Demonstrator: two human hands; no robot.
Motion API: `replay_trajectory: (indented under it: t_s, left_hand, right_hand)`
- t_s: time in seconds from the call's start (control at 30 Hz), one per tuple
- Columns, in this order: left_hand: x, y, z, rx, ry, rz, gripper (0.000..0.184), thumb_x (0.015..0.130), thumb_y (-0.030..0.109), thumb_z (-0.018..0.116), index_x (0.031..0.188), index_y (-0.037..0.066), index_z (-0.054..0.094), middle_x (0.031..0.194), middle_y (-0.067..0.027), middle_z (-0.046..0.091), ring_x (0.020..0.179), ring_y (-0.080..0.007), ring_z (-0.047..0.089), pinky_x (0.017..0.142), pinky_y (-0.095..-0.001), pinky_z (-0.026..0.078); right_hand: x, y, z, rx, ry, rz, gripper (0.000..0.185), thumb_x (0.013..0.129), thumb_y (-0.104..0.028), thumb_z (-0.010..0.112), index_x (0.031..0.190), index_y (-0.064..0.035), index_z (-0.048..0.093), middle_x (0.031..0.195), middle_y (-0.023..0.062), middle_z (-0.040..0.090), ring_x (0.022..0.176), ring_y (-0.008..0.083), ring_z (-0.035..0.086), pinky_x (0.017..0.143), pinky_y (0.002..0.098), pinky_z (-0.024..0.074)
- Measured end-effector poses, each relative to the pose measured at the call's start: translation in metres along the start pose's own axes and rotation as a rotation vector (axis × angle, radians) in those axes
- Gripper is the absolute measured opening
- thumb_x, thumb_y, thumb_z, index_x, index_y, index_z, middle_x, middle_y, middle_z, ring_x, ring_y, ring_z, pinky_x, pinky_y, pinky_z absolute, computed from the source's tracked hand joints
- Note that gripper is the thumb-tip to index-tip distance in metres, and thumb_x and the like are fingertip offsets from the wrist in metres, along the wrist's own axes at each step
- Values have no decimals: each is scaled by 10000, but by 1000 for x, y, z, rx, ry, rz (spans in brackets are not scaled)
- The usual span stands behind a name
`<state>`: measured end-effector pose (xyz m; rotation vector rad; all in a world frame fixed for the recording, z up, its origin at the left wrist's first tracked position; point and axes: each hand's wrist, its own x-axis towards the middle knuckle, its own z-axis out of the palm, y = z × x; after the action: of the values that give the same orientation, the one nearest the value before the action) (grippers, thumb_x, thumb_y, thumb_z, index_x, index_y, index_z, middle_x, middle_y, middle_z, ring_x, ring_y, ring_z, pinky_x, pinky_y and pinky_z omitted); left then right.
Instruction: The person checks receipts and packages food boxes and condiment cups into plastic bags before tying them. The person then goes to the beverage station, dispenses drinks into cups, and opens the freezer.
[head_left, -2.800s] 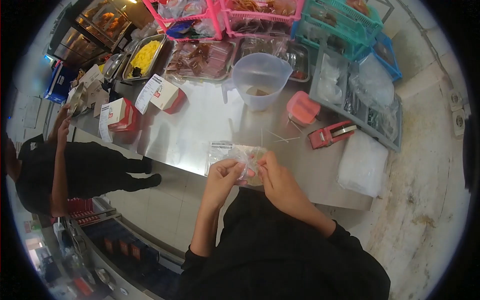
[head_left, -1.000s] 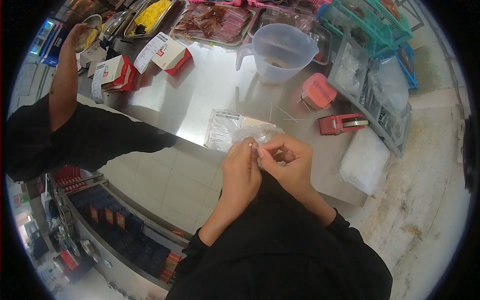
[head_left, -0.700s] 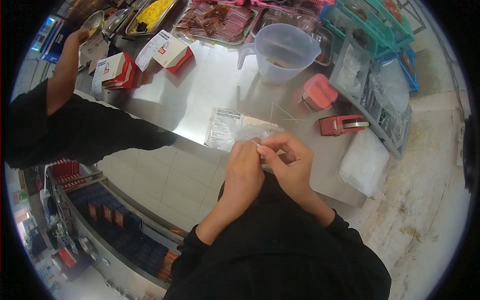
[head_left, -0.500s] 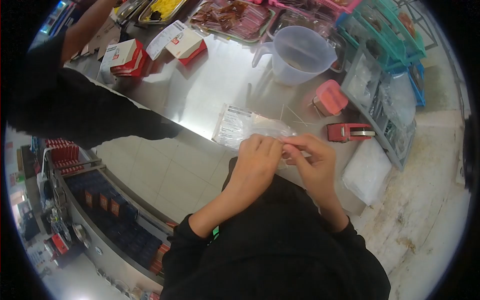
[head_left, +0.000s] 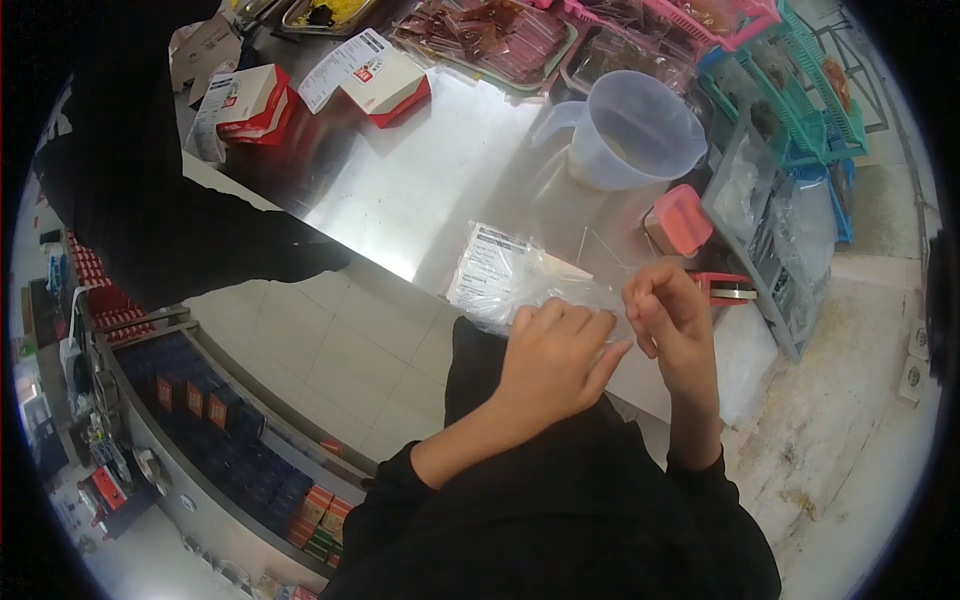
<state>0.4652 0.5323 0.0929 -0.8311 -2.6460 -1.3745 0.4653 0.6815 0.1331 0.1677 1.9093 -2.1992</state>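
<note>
My left hand (head_left: 557, 358) is closed over the near right side of a clear plastic bag (head_left: 520, 303), its curled fingertips hidden. Just to its right, my right hand (head_left: 672, 318) is raised with fingers curled and thumb pressed toward them; whatever it holds is too small to make out. The two hands are apart. The bag lies over a flat box with a printed white label (head_left: 493, 262) at the front edge of the steel table (head_left: 390, 210). Thin white sticks (head_left: 584, 245) lie behind the bag.
Behind stand a clear jug (head_left: 635, 135), a pink-lidded container (head_left: 682, 220) and a red tape dispenser (head_left: 725, 289). A grey divided tray (head_left: 790, 290) is at right. Red-and-white boxes (head_left: 388, 85) stand back left. A co-worker in black (head_left: 150, 190) stands at left.
My hands, joined at the fingertips before, have separated, the right one lifting to the right. The view has shifted left, so the table's things appear further right. The co-worker's arm has left the view.
</note>
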Motion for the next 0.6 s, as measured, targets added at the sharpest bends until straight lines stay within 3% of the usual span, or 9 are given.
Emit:
replay_trajectory:
  t_s: [0.1, 0.17, 0.2, 0.37, 0.4, 0.43, 0.5, 0.57, 0.6]
  left_hand:
    - [4, -7, 0, 72, -3, -21, 68, 756, 126, 603, 800, 82, 576, 733, -33, 527, 700, -223, 496, 634, -346, 338]
    - [7, -20, -4, 114, -6, -25, 76, 755, 140, 607, 803, 85, 584, 745, -36, 534, 722, -222, 509, 643, -347, 352]
    - [5, -27, -6, -16, 11, 10, 78, 752, 143, 607, 806, 89, 590, 750, -49, 537, 732, -226, 520, 637, -351, 372]
    - [-66, -120, 0, -427, 78, 364, 209, 648, 126, 663, 838, 92, 582, 831, -146, 531, 716, -292, 543, 565, -378, 430]
    - [-78, -142, 12, -481, 87, 422, 226, 632, 132, 669, 834, 89, 580, 833, -151, 533, 704, -300, 546, 563, -382, 434]
    - [-82, -156, 21, -364, 311, 535, 249, 613, 144, 677, 837, 89, 584, 908, -156, 536, 732, -307, 559, 587, -388, 448]
    - [-85, -171, 24, -164, 567, 650, 272, 594, 155, 685, 840, 89, 589, 982, -162, 539, 760, -313, 573, 612, -394, 462]
    - [-79, -175, 21, 13, 206, 23, 707, 605, 326, 724, 1166, -1, 446, 1195, -192, 446, 1053, -396, 454, 921, -461, 349]
    - [-58, -165, 10, -144, -18, -18, 706, 666, 366, 682, 1222, 18, 421, 1277, -199, 406, 1228, -356, 331, 1014, -496, 230]
  right_hand:
    - [-1, -2, 3, 31, 32, 9, 99, 909, -148, 490, 883, -53, 476, 751, 10, 460, 608, 15, 369, 388, 141, 279]
    - [3, 9, 4, 458, 134, -9, 74, 903, -124, 491, 894, -50, 484, 794, 42, 483, 630, 31, 398, 380, 143, 285]
    - [0, 17, 3, 454, 131, -12, 74, 903, -124, 491, 894, -50, 484, 794, 42, 483, 630, 31, 398, 380, 143, 285]
    - [-40, 74, -3, 26, 436, -268, 235, 810, -50, 528, 1037, -53, 467, 1006, 112, 471, 820, 114, 485, 487, 183, 399]
    - [-51, 98, -10, -127, 545, -201, 324, 794, -62, 534, 1105, -45, 443, 1068, 130, 464, 913, 172, 488, 609, 241, 436]
    - [-59, 120, -15, -276, 644, -138, 414, 779, -74, 540, 1172, -38, 420, 1131, 148, 456, 1007, 229, 491, 730, 299, 473]
    - [-60, 151, -20, -418, 463, -157, 504, 774, -114, 580, 1229, -29, 380, 1193, 156, 438, 1090, 269, 447, 843, 345, 420]
    - [-58, 175, -27, -550, 211, -209, 601, 769, -153, 620, 1285, -20, 341, 1256, 164, 420, 1173, 308, 403, 956, 390, 367]
    - [-63, 188, -34, -681, 124, -94, 647, 763, -195, 651, 1298, -9, 338, 1288, 167, 404, 1208, 305, 373, 1002, 395, 305]
